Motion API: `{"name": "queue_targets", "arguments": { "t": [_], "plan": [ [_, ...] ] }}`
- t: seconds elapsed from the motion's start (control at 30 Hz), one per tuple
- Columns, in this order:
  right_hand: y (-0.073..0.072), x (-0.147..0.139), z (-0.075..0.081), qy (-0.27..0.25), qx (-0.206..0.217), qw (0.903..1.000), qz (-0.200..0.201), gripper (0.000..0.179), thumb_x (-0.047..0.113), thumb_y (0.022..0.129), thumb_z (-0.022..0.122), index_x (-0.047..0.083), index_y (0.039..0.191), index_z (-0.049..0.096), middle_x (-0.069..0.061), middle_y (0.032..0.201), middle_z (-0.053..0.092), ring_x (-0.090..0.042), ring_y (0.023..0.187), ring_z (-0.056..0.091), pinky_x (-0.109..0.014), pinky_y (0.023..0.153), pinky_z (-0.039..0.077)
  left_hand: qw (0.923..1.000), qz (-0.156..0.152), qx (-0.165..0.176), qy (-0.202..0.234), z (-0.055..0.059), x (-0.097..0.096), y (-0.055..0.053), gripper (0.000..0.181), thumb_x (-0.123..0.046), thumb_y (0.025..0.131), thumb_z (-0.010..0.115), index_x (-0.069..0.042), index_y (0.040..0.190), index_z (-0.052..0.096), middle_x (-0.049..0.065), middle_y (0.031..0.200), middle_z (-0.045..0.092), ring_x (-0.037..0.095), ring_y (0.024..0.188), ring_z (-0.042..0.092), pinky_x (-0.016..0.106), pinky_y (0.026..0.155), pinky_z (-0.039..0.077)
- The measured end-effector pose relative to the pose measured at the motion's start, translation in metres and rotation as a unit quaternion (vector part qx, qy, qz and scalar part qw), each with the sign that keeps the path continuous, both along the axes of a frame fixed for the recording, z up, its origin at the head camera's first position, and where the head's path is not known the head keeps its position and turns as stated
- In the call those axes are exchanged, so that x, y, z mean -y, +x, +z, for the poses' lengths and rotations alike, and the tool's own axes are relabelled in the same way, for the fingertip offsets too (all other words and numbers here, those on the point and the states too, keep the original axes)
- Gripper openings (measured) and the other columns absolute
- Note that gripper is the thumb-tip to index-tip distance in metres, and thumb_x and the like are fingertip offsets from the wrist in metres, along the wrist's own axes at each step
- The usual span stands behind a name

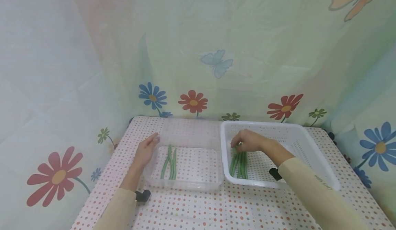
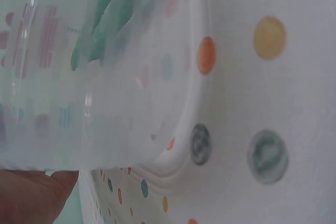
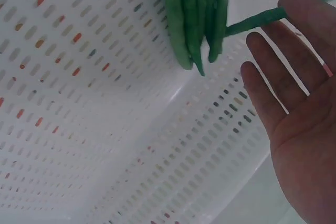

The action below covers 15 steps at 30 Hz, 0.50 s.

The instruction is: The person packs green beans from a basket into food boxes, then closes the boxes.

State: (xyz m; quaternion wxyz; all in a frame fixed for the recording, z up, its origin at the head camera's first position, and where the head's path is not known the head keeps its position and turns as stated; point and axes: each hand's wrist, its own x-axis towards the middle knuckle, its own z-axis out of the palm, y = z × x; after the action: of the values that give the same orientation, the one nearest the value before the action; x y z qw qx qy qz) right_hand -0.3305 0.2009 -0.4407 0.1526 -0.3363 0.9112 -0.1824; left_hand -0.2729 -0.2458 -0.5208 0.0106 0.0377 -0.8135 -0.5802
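A clear plastic container (image 1: 198, 185) (image 2: 131, 108) holds a few green beans (image 1: 169, 163) (image 2: 105, 14). My left hand (image 1: 147, 149) (image 2: 31, 198) rests with straight fingers against the container's left wall. To the right stands a white perforated basket (image 1: 297, 144) (image 3: 105, 129) with a bundle of several green beans (image 1: 239, 163) (image 3: 194, 14). My right hand (image 1: 236, 145) (image 3: 294, 93) reaches into the basket over the far ends of those beans. In the right wrist view its fingers are straight. One bean (image 3: 257, 20) lies crosswise at the fingertips, and the thumb is hidden.
Both containers sit side by side on a table with a polka-dot cloth (image 1: 216, 209). A flower-and-butterfly printed sheet (image 1: 216, 65) closes off the back and sides right behind them.
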Motion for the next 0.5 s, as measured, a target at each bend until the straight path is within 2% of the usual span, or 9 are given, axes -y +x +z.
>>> {"name": "queue_targets", "arguments": {
  "t": [0.13, 0.27, 0.4, 0.5],
  "plan": [
    [-0.002, 0.001, 0.007, -0.036, -0.019, 0.9991, 0.009, 0.012, 0.008, 0.089, 0.077, 0.013, 0.099, 0.083, -0.005, 0.100, 0.081, -0.016, 0.089, 0.073, -0.039, 0.082, 0.064, 1.0000, 0.001, 0.000, 0.001, 0.000, 0.001, 0.000, 0.050, -0.039, 0.112, 0.044, -0.020, 0.158, 0.045, 0.004, 0.163, 0.046, 0.029, 0.157, 0.034, 0.054, 0.131, 0.023],
    [-0.001, 0.005, 0.014, -0.082, -0.033, 0.9961, -0.008, 0.011, 0.008, 0.093, 0.075, 0.018, 0.091, 0.080, -0.003, 0.087, 0.078, -0.010, 0.072, 0.062, -0.027, 0.066, 0.056, 1.0000, -0.002, 0.000, 0.002, -0.001, 0.001, 0.000, 0.049, -0.038, 0.112, 0.044, -0.020, 0.158, 0.044, 0.004, 0.162, 0.048, 0.028, 0.156, 0.035, 0.053, 0.131, 0.023],
    [0.001, 0.010, 0.020, -0.130, -0.073, 0.9886, -0.023, 0.007, 0.008, 0.095, 0.074, 0.009, 0.100, 0.079, -0.003, 0.088, 0.078, -0.011, 0.076, 0.067, -0.029, 0.067, 0.059, 1.0000, -0.004, 0.001, 0.005, 0.000, 0.001, 0.000, 0.049, -0.037, 0.112, 0.043, -0.020, 0.158, 0.044, 0.004, 0.162, 0.048, 0.028, 0.156, 0.035, 0.054, 0.131, 0.023],
    [0.003, 0.014, 0.025, -0.144, -0.118, 0.9819, -0.035, 0.018, 0.010, 0.095, 0.075, 0.004, 0.112, 0.075, -0.005, 0.095, 0.079, -0.016, 0.084, 0.074, -0.036, 0.074, 0.064, 1.0000, -0.004, 0.002, 0.003, 0.001, 0.000, 0.000, 0.049, -0.038, 0.112, 0.043, -0.020, 0.158, 0.044, 0.004, 0.163, 0.047, 0.028, 0.156, 0.034, 0.054, 0.131, 0.023]
  ]
}}
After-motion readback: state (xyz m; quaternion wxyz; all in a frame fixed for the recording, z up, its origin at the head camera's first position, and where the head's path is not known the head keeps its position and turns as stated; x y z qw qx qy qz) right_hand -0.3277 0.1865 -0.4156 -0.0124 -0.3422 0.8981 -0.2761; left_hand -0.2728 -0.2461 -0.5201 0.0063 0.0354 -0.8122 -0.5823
